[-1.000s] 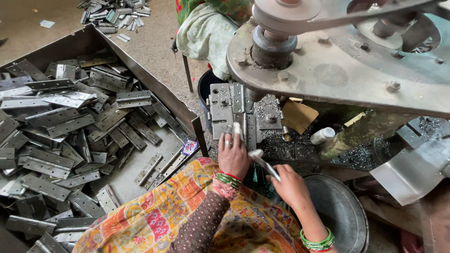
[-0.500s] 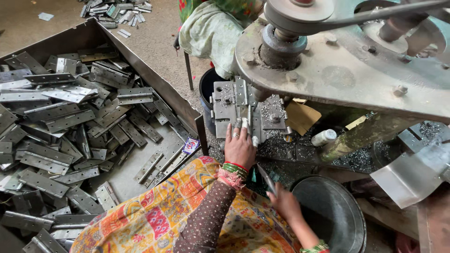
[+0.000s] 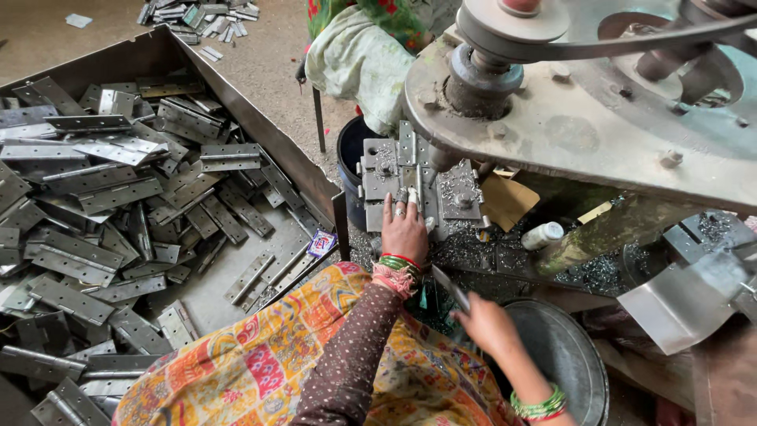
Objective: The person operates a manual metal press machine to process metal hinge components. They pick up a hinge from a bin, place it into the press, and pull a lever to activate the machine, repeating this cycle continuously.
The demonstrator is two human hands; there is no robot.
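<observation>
My left hand [image 3: 404, 229] lies flat on the metal jig plate [image 3: 378, 170] under the drill head, fingers pressed on a narrow hinge strip [image 3: 418, 180] seated in the jig. My right hand [image 3: 489, 325] is drawn back near my lap above a round metal basin [image 3: 579, 363] and grips a thin metal hinge piece [image 3: 451, 287]. Metal shavings [image 3: 461, 252] cover the machine bed around the jig.
A large steel tray [image 3: 260, 126] at left holds several loose hinges [image 3: 118, 197]. A heavy pulley and belt assembly [image 3: 552, 95] overhangs the jig. A small white bottle [image 3: 542, 235] sits by the shavings. A dark bucket [image 3: 351, 146] stands behind the jig, and another person's green cloth [image 3: 355, 55] beyond.
My left hand moved forward from in front of the jig onto the plate. My right hand pulled back toward the basin with a hinge piece.
</observation>
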